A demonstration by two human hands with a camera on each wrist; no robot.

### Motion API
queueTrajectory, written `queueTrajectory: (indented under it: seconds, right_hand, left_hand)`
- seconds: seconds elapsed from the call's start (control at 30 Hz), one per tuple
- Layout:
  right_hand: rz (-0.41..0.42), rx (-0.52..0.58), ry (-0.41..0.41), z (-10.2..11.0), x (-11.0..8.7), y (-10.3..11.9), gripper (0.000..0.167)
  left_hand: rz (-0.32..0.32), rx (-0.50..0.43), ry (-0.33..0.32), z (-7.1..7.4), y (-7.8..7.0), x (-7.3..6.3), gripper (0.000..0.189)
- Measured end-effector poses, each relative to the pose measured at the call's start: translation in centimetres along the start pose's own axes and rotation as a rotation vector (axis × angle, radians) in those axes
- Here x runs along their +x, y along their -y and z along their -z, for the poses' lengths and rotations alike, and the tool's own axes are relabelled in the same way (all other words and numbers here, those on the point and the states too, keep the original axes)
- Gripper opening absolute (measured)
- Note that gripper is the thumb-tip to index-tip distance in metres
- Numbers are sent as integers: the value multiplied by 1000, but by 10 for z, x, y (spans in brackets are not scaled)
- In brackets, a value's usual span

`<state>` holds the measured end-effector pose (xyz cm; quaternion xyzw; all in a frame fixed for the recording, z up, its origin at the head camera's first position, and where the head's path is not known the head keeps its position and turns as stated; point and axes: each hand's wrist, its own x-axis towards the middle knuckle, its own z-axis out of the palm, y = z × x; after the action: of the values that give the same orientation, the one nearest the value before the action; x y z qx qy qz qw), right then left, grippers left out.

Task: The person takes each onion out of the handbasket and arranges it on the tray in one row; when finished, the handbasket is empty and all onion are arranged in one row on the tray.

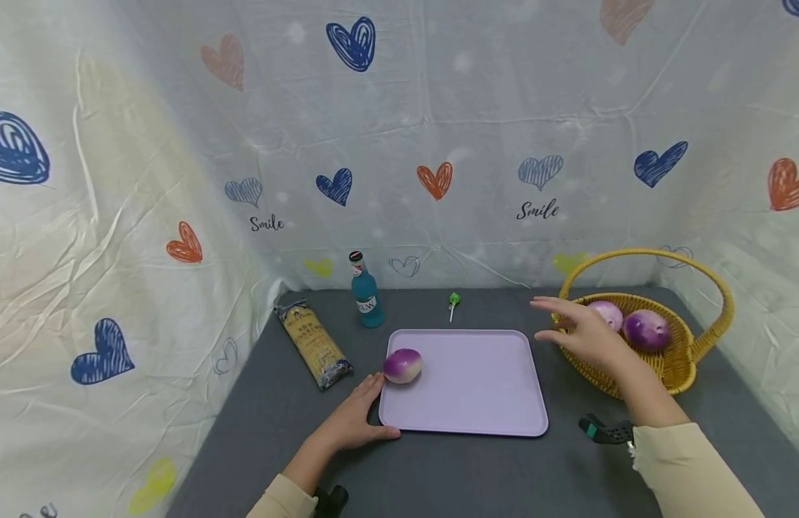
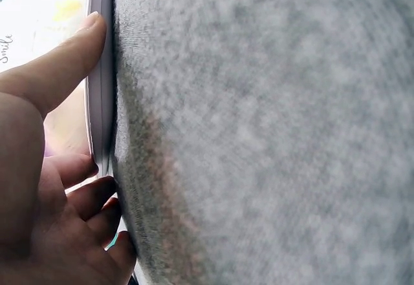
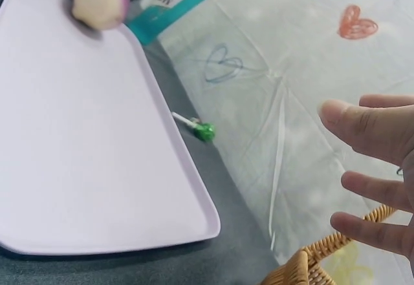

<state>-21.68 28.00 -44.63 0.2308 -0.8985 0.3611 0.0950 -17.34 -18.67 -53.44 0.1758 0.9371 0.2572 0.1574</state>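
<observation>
A pale lilac tray [image 1: 467, 385] lies on the table with a purple-and-white turnip [image 1: 402, 365] near its left edge. My left hand [image 1: 354, 417] touches the tray's near left corner, thumb along the front rim and fingers at the left side by the turnip. In the left wrist view the thumb [image 2: 77, 49] rests against the tray rim. My right hand [image 1: 587, 334] is raised at the left side of a yellow wicker basket [image 1: 681, 360], its fingers spread toward the tray and holding nothing. Two more turnips [image 1: 647, 331] sit in the basket, one partly hidden behind the hand.
Behind the tray stand a blue bottle [image 1: 367, 295] and a small green lollipop [image 1: 454, 301] lying flat. A gold packet [image 1: 314, 344] lies to the left. The basket's tall handle [image 1: 646, 252] arches up. A heart-printed curtain [image 1: 399, 144] surrounds the grey table [image 1: 464, 475].
</observation>
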Motion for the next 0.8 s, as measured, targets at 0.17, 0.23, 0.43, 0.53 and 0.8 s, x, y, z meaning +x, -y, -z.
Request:
queueTrajectory:
  seconds: [0.17, 0.23, 0.43, 0.53, 0.8]
  right_hand:
    - [-7, -6, -9, 4, -4, -1, 57]
    - [-5, -5, -10, 5, -5, -1, 57]
    - [19, -35, -38, 10, -10, -9, 56]
    - [46, -64, -69, 12, -12, -13, 56]
    - [52, -55, -109, 21, -19, -21, 54]
  left_hand:
    - [-1, 5, -1, 0, -1, -1, 116]
    - [-3, 5, -2, 0, -1, -1, 115]
    - [-5, 6, -7, 1, -2, -1, 116]
    - [-1, 5, -7, 1, -2, -1, 116]
    - [-3, 17, -7, 1, -2, -2, 116]
